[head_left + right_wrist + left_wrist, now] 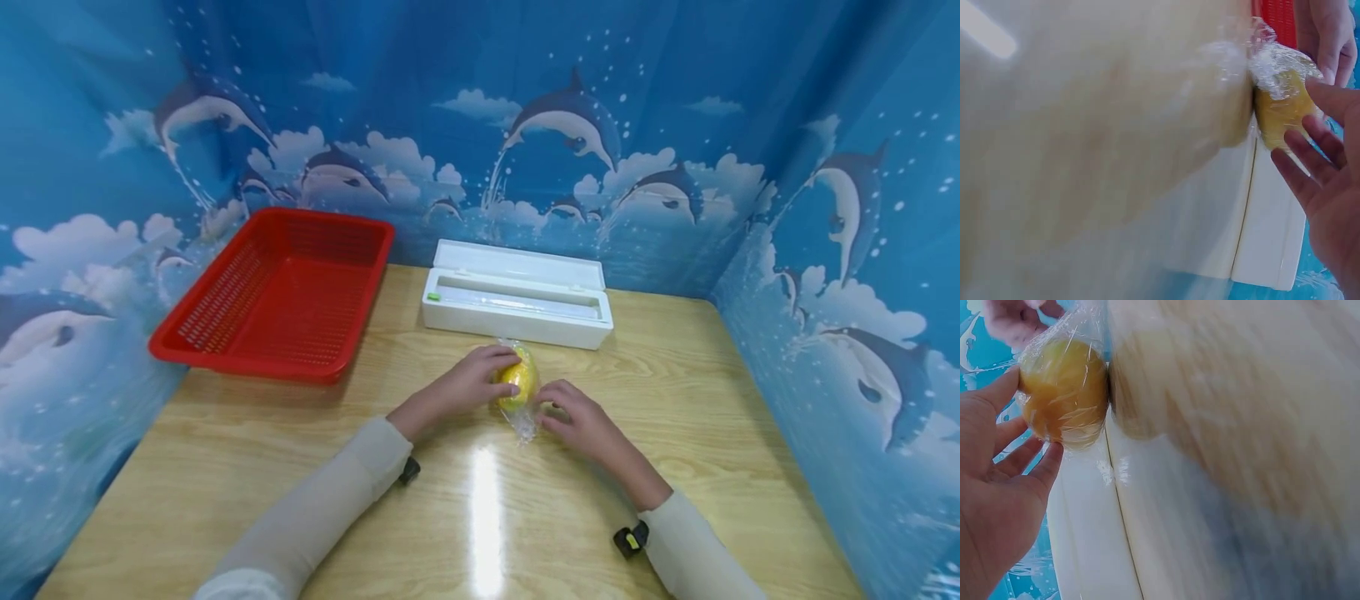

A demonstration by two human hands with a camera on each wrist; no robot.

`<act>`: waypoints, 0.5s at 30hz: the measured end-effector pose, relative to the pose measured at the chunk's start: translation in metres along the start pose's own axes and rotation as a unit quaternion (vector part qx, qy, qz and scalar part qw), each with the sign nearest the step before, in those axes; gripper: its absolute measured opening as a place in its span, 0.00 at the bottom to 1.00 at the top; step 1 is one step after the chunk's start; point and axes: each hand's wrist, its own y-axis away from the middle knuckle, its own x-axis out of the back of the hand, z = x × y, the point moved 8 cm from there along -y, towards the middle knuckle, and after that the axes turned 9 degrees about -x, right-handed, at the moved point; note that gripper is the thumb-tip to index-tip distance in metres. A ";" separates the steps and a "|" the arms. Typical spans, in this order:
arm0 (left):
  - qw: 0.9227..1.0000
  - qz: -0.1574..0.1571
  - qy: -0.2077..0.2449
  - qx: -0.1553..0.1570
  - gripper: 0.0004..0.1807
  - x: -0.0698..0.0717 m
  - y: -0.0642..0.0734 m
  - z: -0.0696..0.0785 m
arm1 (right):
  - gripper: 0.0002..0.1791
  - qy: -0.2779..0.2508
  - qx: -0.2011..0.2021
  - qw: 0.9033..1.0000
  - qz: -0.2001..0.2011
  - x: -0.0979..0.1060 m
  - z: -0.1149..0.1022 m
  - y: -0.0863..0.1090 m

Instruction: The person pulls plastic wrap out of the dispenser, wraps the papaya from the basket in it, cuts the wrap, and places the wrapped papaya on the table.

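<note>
A yellow fruit wrapped in clear cling film sits on the wooden table, in front of the white box. My left hand holds it from the left, thumb low and fingers over its top. In the left wrist view, fingertips and thumb press against the film around the fruit. A loose end of cling film sticks out toward me. On the other side, my right hand has its relaxed fingers and thumb right at the fruit's side. The right wrist view has these fingers spread apart beside the crinkled wrap.
Behind the fruit stands a long white cling film box, its lid up and a green slider at its left end. A red perforated basket occupies the back left of the table. Dolphin-print curtains line the back and sides.
</note>
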 end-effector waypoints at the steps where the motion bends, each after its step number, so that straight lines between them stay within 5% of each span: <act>1: 1.000 -0.001 -0.001 0.001 0.34 0.000 0.000 0.000 | 0.14 0.006 0.008 1.000 -0.008 -0.001 -0.001 0.002; 10: 1.000 0.004 0.003 0.012 0.34 0.001 0.001 -0.002 | 0.14 0.113 0.081 0.988 -0.061 -0.017 -0.011 0.012; 15: 1.000 0.005 0.013 0.017 0.33 0.001 0.001 -0.003 | 0.17 0.172 0.127 0.975 -0.053 -0.025 -0.017 0.012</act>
